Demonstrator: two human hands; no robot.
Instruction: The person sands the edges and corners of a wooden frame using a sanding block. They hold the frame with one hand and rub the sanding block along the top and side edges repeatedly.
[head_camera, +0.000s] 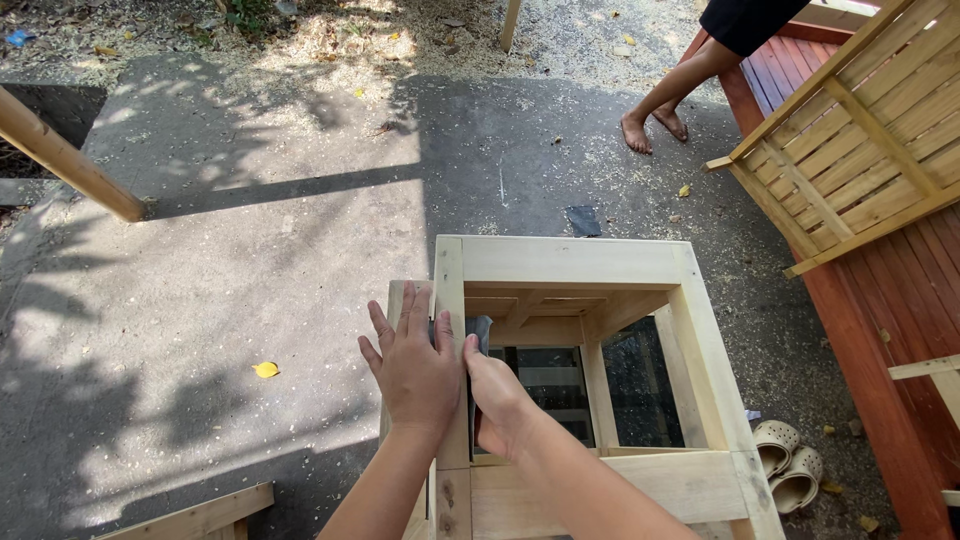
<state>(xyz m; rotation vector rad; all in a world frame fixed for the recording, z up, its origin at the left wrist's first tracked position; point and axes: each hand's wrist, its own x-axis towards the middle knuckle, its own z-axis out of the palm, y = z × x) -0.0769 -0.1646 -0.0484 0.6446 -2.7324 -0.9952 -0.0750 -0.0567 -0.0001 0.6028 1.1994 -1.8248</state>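
The pale square wooden frame (580, 262) is standing on the grey concrete ground (250, 250), open side up. The left hand (412, 368) is lying flat on the frame's left rail, fingers spread, gripping nothing. The right hand (497, 398) is pressing a dark sheet of sandpaper (480, 328) against that rail's inner face, fingers curled around it.

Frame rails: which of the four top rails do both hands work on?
The left rail of the pale wooden frame: left hand lies flat on it, right hand presses dark sandpaper against its inner face.
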